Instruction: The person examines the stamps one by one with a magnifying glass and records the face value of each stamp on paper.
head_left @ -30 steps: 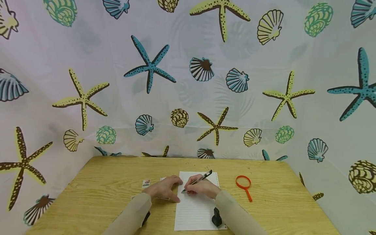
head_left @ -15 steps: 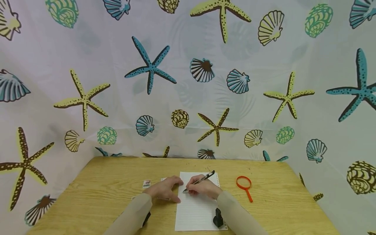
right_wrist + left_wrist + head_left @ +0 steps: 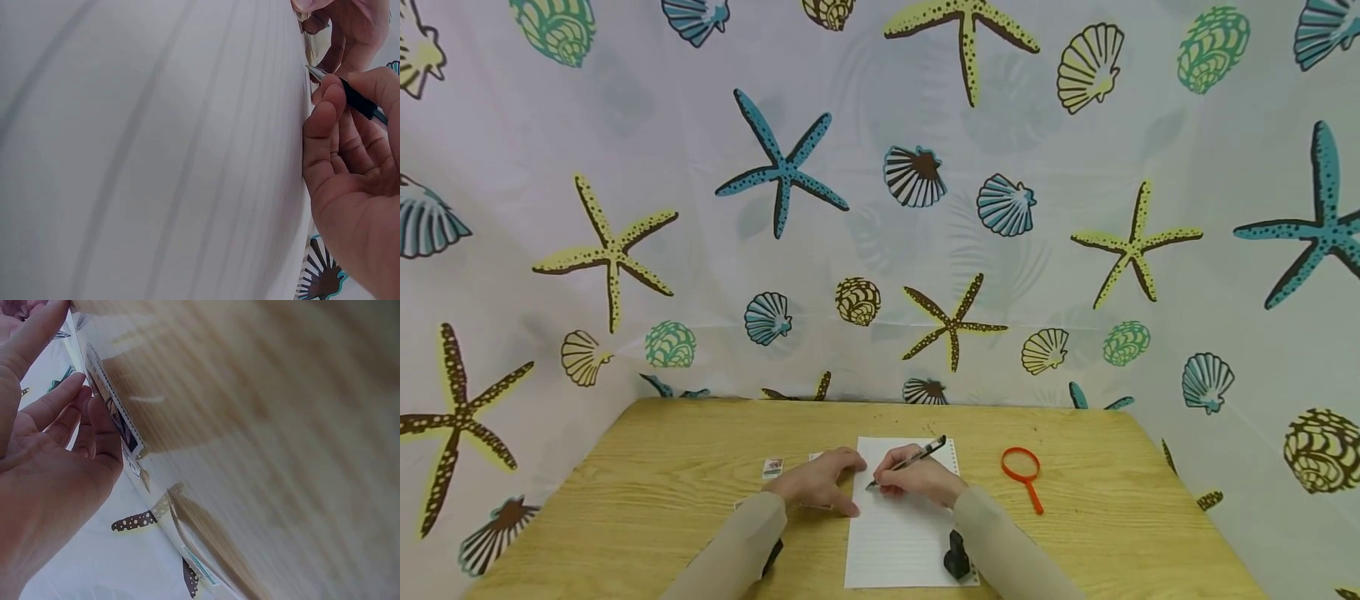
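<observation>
Wooden table (image 3: 1097, 483), right hand (image 3: 919, 478) pinching pen (image 3: 928, 448), slightly further right than before, left hand (image 3: 817, 481) spread

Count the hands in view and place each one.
2: the left hand at the left edge of the lined paper, and the right hand on the paper, holding a pen. None looks hidden.

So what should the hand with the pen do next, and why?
Probably glide the pen a little rightward along a line: the right hand pinches it, its tip is near the left side of the lined paper, and the left hand is at that edge.
</observation>
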The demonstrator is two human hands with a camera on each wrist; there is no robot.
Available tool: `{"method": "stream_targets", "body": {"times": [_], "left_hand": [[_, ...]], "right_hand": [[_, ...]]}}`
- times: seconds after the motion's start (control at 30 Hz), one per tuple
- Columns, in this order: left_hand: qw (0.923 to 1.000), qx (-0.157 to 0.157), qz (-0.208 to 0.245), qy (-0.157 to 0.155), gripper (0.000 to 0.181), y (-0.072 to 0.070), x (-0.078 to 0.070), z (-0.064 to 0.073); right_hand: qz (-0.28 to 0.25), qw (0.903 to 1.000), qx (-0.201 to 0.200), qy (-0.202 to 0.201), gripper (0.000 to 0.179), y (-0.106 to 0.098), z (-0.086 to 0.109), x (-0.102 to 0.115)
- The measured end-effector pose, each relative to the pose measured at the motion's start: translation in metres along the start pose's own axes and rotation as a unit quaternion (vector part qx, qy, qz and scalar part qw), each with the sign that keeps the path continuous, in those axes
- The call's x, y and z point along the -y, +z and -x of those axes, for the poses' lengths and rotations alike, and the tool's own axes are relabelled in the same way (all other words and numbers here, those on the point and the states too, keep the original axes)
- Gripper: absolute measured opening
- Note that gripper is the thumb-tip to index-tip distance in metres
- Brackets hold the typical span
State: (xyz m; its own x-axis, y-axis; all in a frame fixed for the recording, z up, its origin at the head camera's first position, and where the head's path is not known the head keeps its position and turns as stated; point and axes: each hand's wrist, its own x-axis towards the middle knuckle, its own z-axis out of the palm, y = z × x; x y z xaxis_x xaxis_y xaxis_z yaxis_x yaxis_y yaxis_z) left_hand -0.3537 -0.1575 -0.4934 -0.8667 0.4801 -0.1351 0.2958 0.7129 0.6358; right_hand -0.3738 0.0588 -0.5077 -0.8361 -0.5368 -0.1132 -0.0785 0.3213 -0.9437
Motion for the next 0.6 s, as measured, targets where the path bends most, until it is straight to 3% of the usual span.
{"method": "stream_targets", "body": {"times": [0.6], "left_hand": [[0.9998, 0.002, -0.010, 0.015, 0.066, 0.0001, 0.0030, 0.0009]], "right_hand": [[0.019, 0.9998, -0.005, -0.009, 0.013, 0.0023, -0.0006, -0.0021]]}}
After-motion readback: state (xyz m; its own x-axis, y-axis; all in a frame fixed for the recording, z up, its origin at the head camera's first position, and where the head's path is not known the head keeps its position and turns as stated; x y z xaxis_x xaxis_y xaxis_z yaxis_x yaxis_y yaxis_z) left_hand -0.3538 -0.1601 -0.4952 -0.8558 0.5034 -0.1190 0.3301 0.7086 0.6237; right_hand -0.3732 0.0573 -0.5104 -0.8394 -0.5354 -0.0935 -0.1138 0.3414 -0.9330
